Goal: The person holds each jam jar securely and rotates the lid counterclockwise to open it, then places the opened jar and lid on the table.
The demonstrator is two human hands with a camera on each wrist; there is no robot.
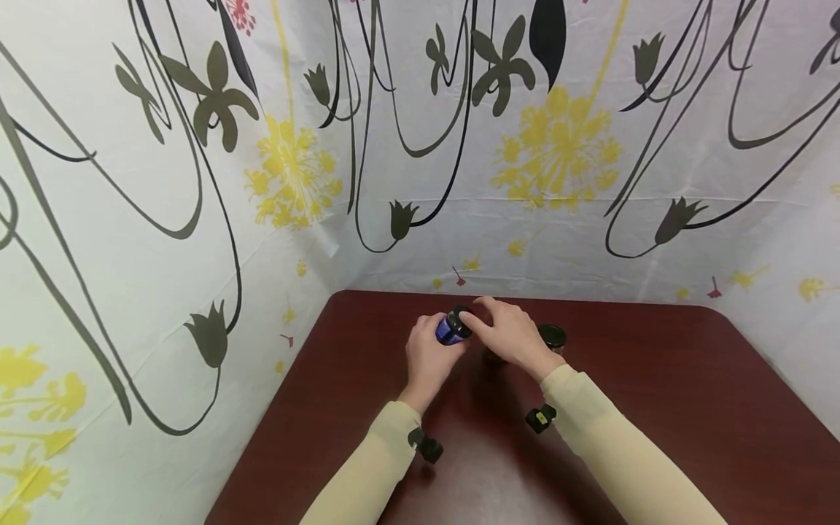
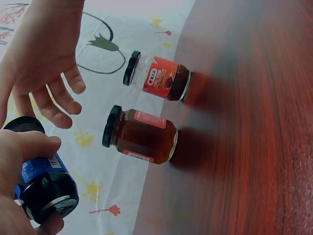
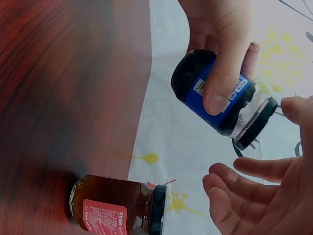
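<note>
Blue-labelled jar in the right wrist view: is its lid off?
No: the dark lid sits on the mouth of the blue-labelled jar, which the left hand grips.

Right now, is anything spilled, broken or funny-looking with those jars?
Nothing I can see looks spilled or broken. The blue-labelled jar is tilted, but the left hand holds it, so that isn't odd. Both red-labelled jars stand upright on the table, lids on.
</note>
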